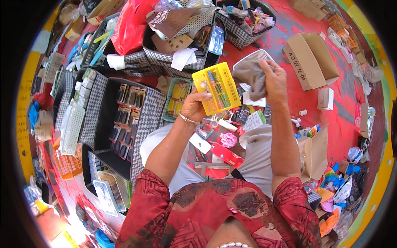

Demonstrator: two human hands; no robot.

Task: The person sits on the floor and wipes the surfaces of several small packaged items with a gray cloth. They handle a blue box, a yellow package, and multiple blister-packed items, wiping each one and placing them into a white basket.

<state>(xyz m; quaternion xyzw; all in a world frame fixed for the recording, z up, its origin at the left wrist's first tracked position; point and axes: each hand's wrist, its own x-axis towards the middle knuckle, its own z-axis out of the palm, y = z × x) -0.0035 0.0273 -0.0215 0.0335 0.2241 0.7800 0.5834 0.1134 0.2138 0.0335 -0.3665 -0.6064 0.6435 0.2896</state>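
A black bin [108, 124] of small packets sits at far left. The left hand [193, 106] grips a yellow card [216, 87] held up over the lap. Just right, touching its edge, the right hand [273, 79] clutches a grey cloth [250, 77].

Bright, even daylight fills the scene, leaving the yellow package [216, 87] crisp and vividly coloured with only soft shadows beneath it. Toward the lower left of that package the floor [78, 229] washes out in glare, probably direct sun. Around it, fisheye bending curves straight edges into a black rim.
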